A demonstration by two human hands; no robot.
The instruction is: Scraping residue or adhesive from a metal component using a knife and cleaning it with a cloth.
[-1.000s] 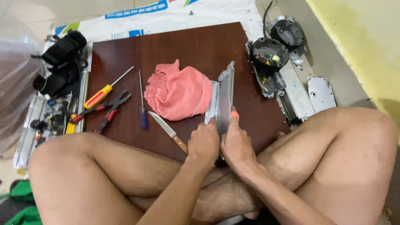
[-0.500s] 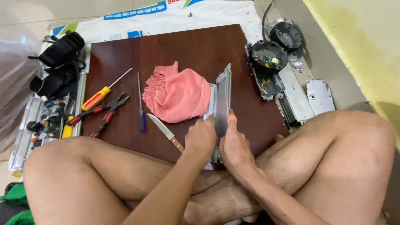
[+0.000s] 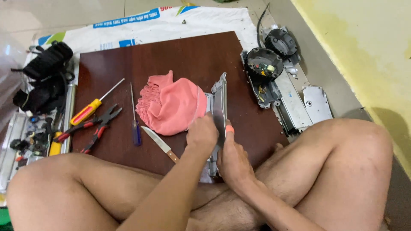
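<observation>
On the dark brown board (image 3: 180, 55), seen from the head camera, two hands are gripping one grey metal panel (image 3: 219, 107) standing on edge: the left hand (image 3: 202, 136) and right hand (image 3: 231, 160) are closing around its near end. Beside it are lying one pink cloth (image 3: 173, 105), two screwdrivers (image 3: 136, 115), one pair of pliers (image 3: 97, 127) and one knife (image 3: 160, 144).

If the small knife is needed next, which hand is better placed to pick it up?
Probably the left hand. Both hands grip the grey metal panel, but the knife lies on the wooden board just left of that hand, while the right hand sits on the panel's far side.
</observation>
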